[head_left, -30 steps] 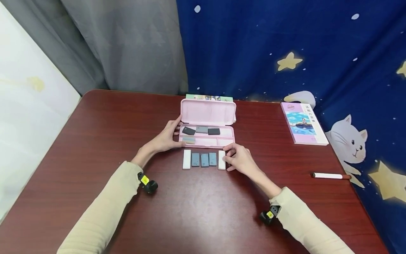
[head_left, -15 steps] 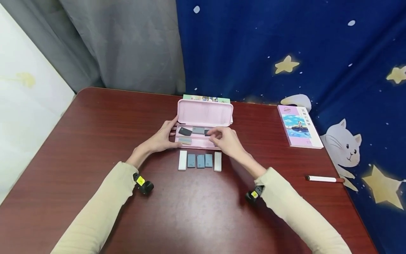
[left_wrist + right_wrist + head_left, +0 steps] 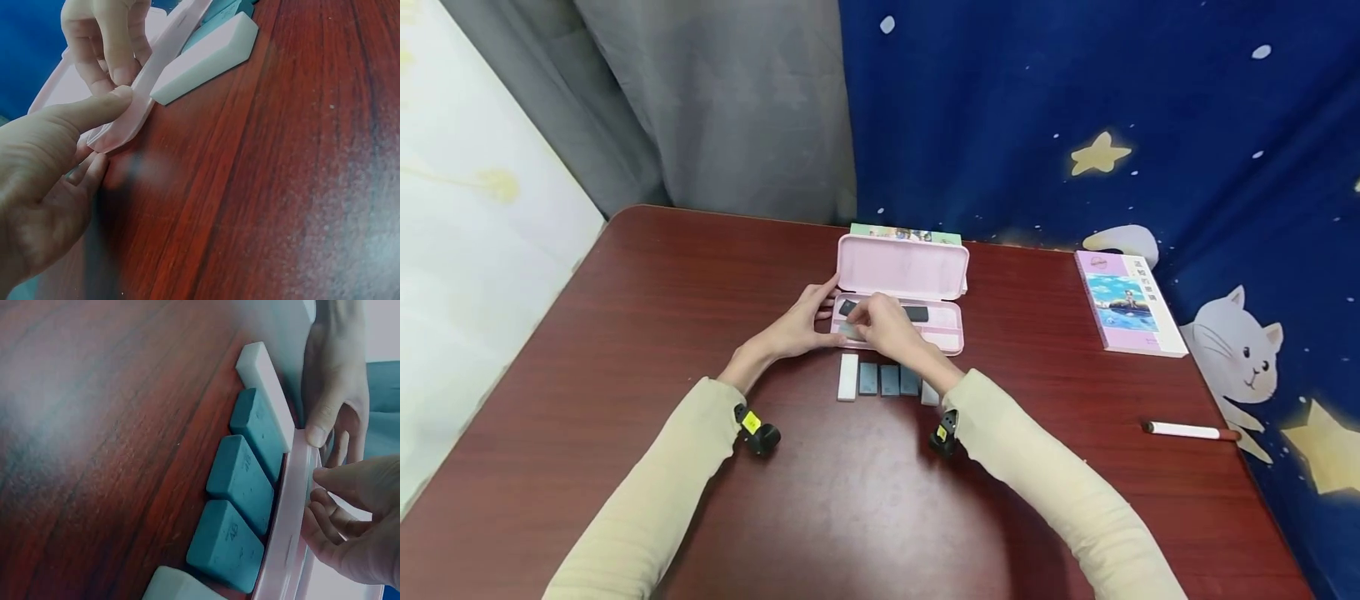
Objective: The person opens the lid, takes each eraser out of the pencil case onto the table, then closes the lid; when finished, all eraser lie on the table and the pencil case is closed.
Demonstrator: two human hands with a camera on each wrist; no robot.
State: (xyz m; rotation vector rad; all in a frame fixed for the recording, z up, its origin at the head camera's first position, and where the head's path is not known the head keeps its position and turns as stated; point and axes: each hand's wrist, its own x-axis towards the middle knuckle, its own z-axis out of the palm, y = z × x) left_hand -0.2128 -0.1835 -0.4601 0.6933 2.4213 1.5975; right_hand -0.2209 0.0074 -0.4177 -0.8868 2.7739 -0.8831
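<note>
Okay, pink case (image 3: 902,268) on the brown table (image 3: 850,500), lid raised at its back. Left hand (image 3: 793,329) grips the case's left end, narrow hold, thumb over the front wall near the corner, fingers along the side. Right hand (image 3: 891,329) is over the case's left half, fingers bent, thumb close to the fingertips; narrow gap, can't tell if it pinches anything. Pale grey block (image 3: 850,332) sits just under those fingertips, in the case's front compartment, left part. Back compartment: one dark block (image 3: 847,307) at left, another dark block (image 3: 916,313) right of the hand. Just in front of the case, a row: left white block (image 3: 847,377), three blue-grey blocks (image 3: 890,381), right white block (image 3: 930,393), the last partly covered by the right wrist. Green-edged item (image 3: 906,234) behind the lid. Book (image 3: 1122,302) well right of the case; marker (image 3: 1191,430) also right, nearer the person.
</note>
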